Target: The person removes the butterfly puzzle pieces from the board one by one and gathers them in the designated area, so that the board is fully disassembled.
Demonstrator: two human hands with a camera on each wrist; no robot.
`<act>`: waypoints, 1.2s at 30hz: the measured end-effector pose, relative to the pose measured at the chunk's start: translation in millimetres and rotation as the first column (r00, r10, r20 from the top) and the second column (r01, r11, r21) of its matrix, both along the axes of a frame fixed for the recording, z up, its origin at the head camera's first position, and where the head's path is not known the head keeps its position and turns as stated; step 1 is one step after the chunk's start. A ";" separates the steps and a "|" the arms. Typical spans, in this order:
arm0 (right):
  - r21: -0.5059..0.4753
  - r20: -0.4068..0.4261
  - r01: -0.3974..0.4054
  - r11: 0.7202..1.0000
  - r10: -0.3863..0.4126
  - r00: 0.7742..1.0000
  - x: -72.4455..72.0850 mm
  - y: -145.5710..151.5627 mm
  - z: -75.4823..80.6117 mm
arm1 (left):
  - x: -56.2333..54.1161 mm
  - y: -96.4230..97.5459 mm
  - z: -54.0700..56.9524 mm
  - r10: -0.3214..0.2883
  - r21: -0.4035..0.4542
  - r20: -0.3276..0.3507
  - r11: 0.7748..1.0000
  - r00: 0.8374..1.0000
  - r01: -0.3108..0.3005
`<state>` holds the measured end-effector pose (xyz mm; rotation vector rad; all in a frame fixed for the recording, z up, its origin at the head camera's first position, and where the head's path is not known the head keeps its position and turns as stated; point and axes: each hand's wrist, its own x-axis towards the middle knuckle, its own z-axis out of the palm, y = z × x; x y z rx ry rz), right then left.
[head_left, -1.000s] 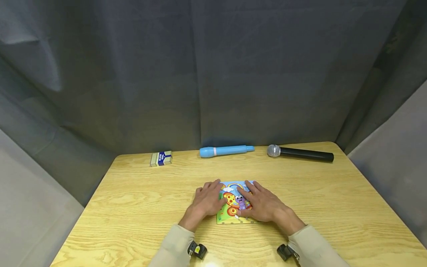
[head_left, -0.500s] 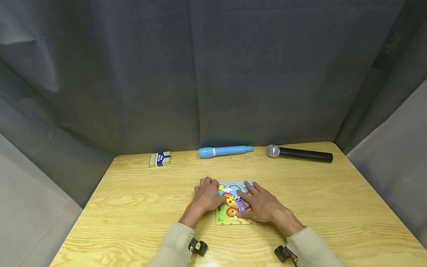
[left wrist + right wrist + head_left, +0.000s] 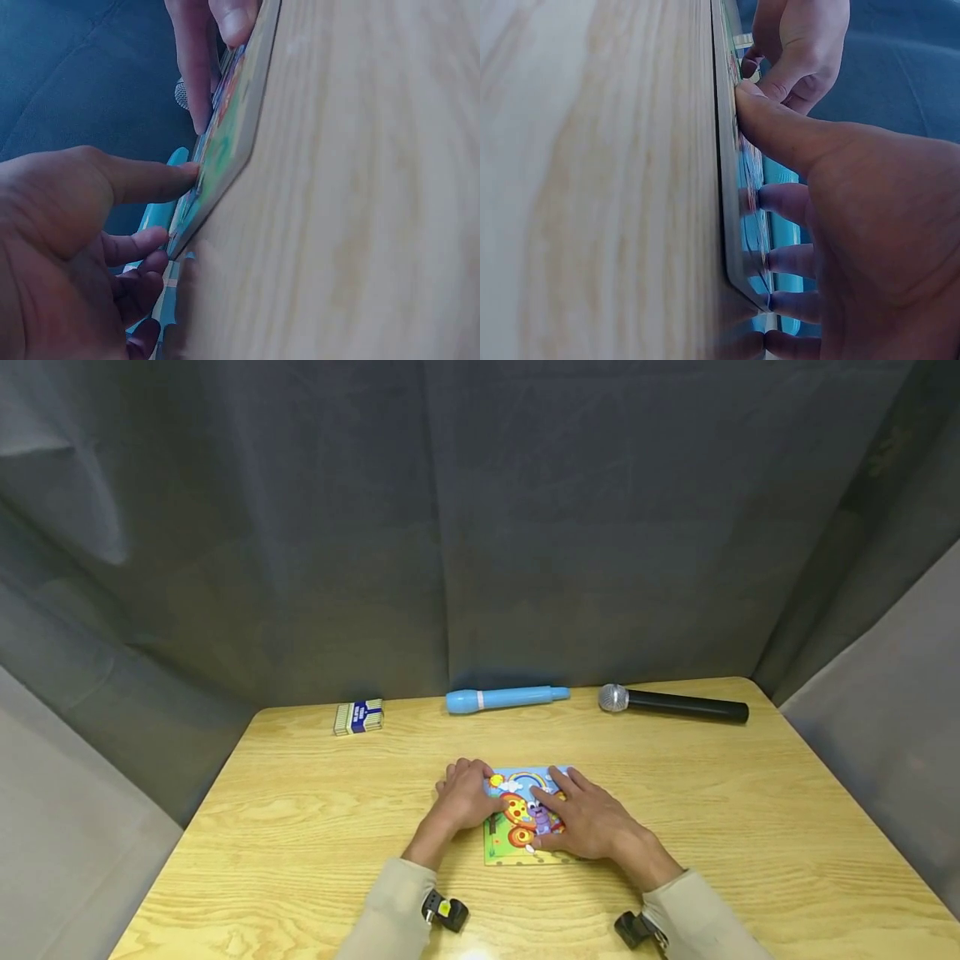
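A jigsaw puzzle [image 3: 501, 852] with a cartoon butterfly and rainbow lies flat on the wooden table. My left hand [image 3: 461, 797] is at its left side. In the left wrist view that thumb [image 3: 161, 180] rests on the picture while the curled forefinger [image 3: 139, 246] touches the edge near a corner. My right hand [image 3: 592, 818] lies spread over the puzzle's right part, covering it. Seen from the right wrist, its thumb [image 3: 761, 112] and fingertips press on the picture [image 3: 751, 217].
Along the table's [image 3: 300, 827] back edge lie a bundle of cotton swabs [image 3: 358, 717], a blue toy microphone [image 3: 510, 698] and a black microphone [image 3: 675, 703] with a silver head. A dark curtain [image 3: 450, 527] hangs behind.
My left hand has drawn its fingers off the picture to the puzzle's left edge and curled them, uncovering more of the left side. My right hand stays in place.
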<state>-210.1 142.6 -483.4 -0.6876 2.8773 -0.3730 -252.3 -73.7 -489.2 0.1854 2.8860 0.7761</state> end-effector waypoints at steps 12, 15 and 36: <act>-0.003 -0.019 -0.004 1.000 0.004 1.000 -1.4 -0.8 -0.9 | 2.1 -1.6 1.3 -0.043 0.047 -0.036 0.998 0.998 0.044; -0.008 -0.026 -0.008 1.000 0.008 1.000 -2.2 -0.7 -1.1 | 2.3 -4.8 1.8 -0.058 0.046 -0.041 0.997 0.997 0.060; -0.029 -0.034 -0.004 1.000 0.003 0.999 0.2 2.6 -5.4 | 2.5 -46.9 -2.4 -0.050 0.060 -0.127 0.997 0.991 0.058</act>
